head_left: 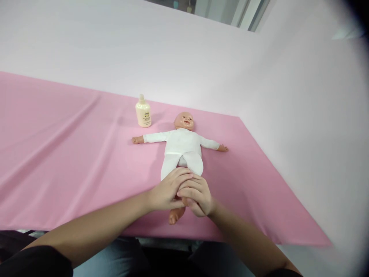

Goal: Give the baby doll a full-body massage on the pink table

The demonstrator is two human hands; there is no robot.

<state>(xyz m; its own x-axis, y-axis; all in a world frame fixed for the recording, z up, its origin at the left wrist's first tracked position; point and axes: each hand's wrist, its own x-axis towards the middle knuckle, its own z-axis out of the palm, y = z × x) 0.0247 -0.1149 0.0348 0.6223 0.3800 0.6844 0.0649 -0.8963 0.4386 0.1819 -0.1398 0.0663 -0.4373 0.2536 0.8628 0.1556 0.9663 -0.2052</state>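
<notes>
Clasping the baby doll (183, 142), face up on pink tablecloth (86, 165), by the lower legs with curled fingers of the right hand (200, 192)! Lapping the left hand (168, 188) over with half-bent fingers; can't tell if gripping. Spotting a cream-coloured bottle (143, 114) beside the doll's head, past 1 arm!

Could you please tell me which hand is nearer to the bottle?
Left. The left hand is below and right of the bottle in the picture; the right hand is farther right.
</notes>
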